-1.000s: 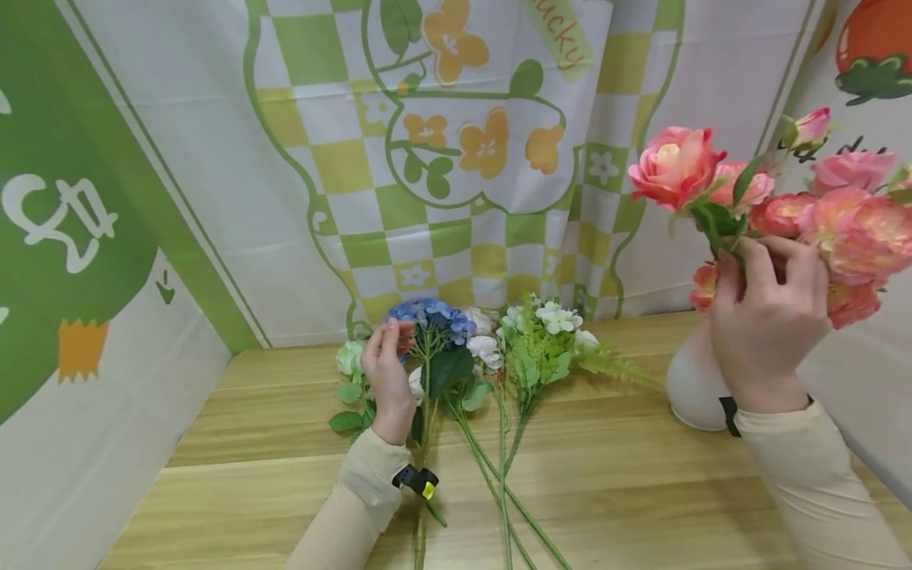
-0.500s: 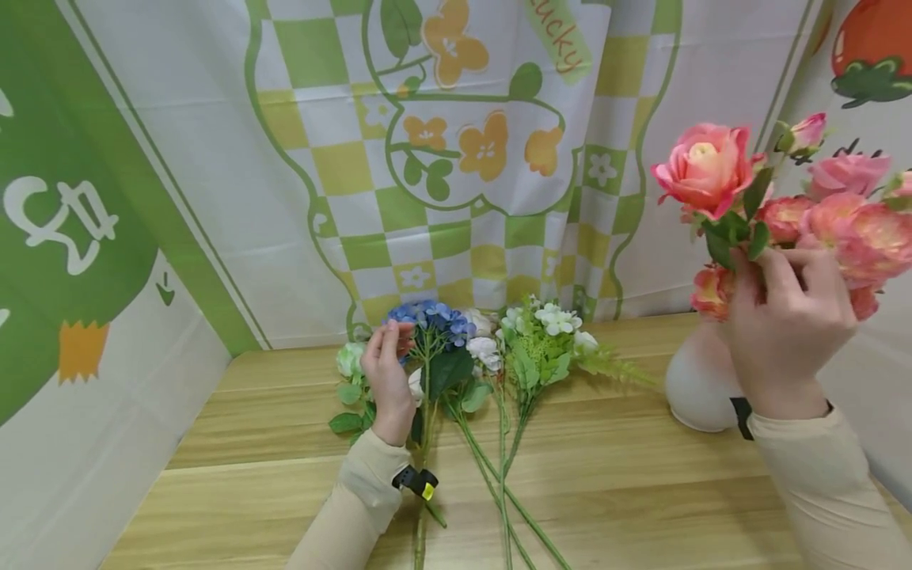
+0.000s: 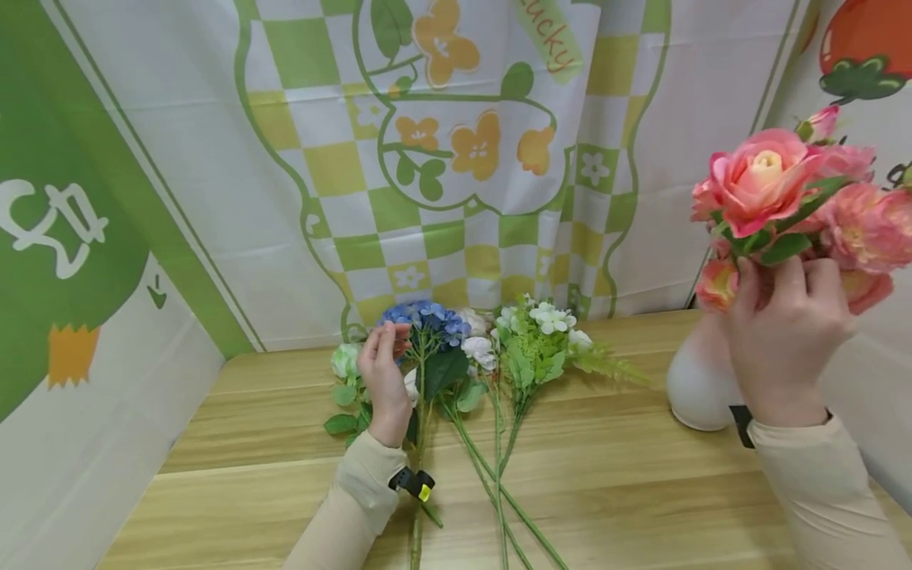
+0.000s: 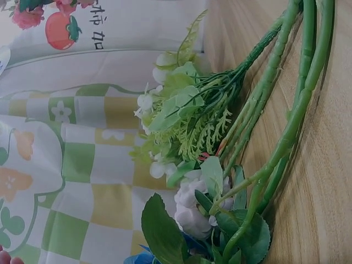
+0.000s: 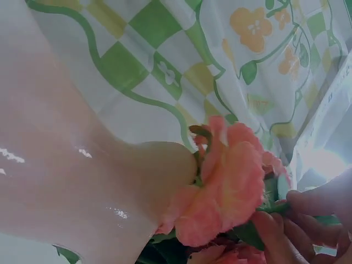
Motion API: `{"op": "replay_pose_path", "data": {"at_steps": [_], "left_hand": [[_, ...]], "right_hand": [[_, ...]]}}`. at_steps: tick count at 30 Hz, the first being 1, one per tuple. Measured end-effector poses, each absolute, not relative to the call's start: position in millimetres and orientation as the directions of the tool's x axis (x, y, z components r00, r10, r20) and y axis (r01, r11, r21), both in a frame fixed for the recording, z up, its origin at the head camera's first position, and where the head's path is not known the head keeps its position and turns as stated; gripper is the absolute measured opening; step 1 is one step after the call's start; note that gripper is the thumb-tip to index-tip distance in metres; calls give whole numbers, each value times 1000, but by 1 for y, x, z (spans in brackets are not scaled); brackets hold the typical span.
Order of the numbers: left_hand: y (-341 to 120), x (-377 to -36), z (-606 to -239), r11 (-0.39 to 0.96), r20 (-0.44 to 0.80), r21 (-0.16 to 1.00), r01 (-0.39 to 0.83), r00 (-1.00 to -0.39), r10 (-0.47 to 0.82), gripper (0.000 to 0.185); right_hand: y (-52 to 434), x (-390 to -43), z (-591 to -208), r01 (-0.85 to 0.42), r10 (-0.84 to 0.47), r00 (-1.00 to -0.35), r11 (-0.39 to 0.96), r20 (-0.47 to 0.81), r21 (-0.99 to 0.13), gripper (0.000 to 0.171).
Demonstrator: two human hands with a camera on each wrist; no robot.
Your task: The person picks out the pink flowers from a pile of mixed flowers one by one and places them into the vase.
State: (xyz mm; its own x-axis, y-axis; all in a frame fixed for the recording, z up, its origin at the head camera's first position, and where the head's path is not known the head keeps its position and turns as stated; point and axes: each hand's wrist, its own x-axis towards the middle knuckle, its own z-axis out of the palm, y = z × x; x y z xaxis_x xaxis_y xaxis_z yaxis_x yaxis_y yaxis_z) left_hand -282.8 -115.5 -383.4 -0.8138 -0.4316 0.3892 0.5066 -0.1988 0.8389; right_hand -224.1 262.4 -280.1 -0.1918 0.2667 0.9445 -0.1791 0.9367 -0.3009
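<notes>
At the right of the head view, my right hand pinches the green stem of a pink rose just below its bloom. Other pink flowers crowd behind the hand, over the pale rounded vase. The right wrist view has the vase large at the left, with a pink bloom at its mouth and fingertips on a green stem. My left hand lies beside a blue hydrangea, fingers relaxed and holding nothing.
On the wooden table lie white flowers, a green-and-white spray and a pale green rose. Their long stems cross toward the front edge. A printed checkered cloth hangs behind.
My right hand has carried the pink rose rightward, in over the vase among the other pink flowers. My left hand keeps its place by the hydrangea. The head view has shifted slightly.
</notes>
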Motion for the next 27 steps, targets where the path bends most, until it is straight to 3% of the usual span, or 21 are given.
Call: {"op": "replay_pose_path", "data": {"at_steps": [5, 15, 21, 27], "left_hand": [[-116, -282, -383, -203, 381, 841, 502, -815, -436, 43], [-117, -283, -385, -214, 362, 848, 484, -825, -433, 35], [-118, -285, -385, -221, 363, 845, 488, -825, -433, 34], [-118, -285, -383, -221, 361, 846, 486, -826, -434, 34]], "right_hand": [[261, -224, -284, -228, 273, -235, 918, 933, -326, 41], [258, -224, -279, -156, 268, -165, 943, 949, -293, 40], [257, -227, -270, -248, 302, -72, 918, 951, -310, 36], [252, -227, -260, -277, 258, 17, 929, 966, -244, 29]]}}
